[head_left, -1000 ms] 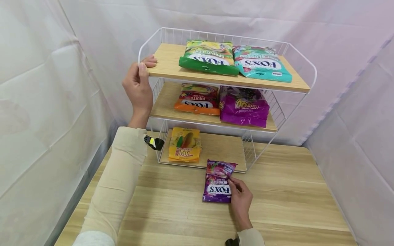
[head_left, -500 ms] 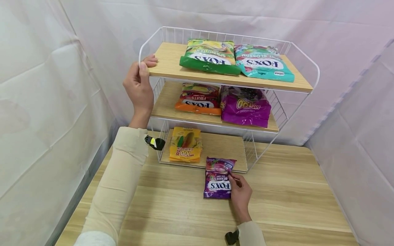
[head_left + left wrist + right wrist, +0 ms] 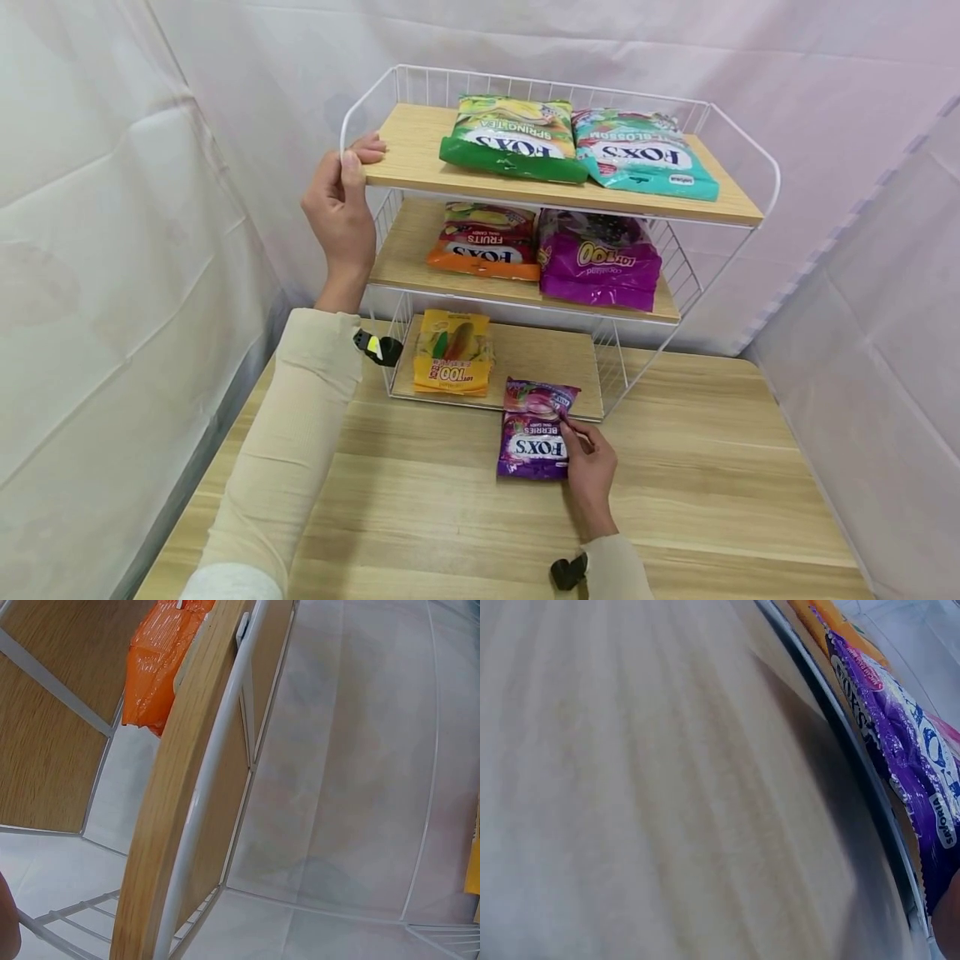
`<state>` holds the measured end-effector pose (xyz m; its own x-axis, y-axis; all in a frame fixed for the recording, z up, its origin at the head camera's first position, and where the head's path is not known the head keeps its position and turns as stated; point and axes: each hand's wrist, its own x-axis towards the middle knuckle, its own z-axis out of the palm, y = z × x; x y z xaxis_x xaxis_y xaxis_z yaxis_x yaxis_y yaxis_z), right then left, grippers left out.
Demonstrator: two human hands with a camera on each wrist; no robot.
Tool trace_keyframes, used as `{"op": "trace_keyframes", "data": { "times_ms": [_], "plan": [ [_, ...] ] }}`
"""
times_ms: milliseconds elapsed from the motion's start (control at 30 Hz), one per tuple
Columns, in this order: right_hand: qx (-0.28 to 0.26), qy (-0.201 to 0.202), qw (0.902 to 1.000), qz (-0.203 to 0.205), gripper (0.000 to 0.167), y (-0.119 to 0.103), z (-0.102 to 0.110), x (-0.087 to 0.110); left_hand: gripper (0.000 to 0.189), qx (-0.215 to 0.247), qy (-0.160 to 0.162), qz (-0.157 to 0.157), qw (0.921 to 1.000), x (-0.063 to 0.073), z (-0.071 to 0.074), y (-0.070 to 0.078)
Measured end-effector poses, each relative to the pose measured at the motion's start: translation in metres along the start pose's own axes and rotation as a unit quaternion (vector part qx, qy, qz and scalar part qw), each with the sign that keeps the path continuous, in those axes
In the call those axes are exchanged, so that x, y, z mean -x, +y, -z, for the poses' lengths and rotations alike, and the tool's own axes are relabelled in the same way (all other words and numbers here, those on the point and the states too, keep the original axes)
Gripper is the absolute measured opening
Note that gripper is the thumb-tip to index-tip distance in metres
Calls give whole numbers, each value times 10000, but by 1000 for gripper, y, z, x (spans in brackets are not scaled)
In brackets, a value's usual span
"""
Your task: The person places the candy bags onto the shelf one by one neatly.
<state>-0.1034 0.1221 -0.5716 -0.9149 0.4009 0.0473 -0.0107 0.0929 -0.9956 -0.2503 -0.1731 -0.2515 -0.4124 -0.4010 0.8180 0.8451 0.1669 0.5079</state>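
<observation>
My right hand (image 3: 591, 477) pinches the right edge of a purple Fox's Berries candy bag (image 3: 534, 442). The bag's far end overlaps the front edge of the bottom shelf (image 3: 551, 358) in the head view. In the right wrist view the purple candy bag (image 3: 907, 742) sits at the shelf edge, with a fingertip at its lower corner. Up at the left, my left hand (image 3: 343, 208) grips the front left corner of the top shelf (image 3: 412, 142), thumb in front and fingers over the board. A yellow Lot 100 candy bag (image 3: 452, 354) lies on the bottom shelf's left side.
The white wire rack (image 3: 690, 308) stands on a wooden table (image 3: 420, 517). Its top shelf bears a green candy bag (image 3: 517, 137) and a teal one (image 3: 641, 154). On the middle shelf lie a red-orange bag (image 3: 487, 242) and a purple Lot 100 bag (image 3: 596, 258).
My right hand has moved the purple Berries bag slightly forward, so it overlaps the bottom shelf more. The left hand keeps its grip on the top shelf.
</observation>
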Motion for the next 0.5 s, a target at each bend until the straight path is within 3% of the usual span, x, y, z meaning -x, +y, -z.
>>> {"op": "trace_keyframes", "data": {
  "times_ms": [267, 500],
  "plan": [
    [-11, -316, 9995, -8, 19, -29, -1, -2, 24, -50, 22, 50, 10000, 0, 1, 1],
    [-211, -311, 9992, -160, 19, -30, -1, -9, 26, -170, -137, -109, 9997, 0, 2, 0]
  ]
}}
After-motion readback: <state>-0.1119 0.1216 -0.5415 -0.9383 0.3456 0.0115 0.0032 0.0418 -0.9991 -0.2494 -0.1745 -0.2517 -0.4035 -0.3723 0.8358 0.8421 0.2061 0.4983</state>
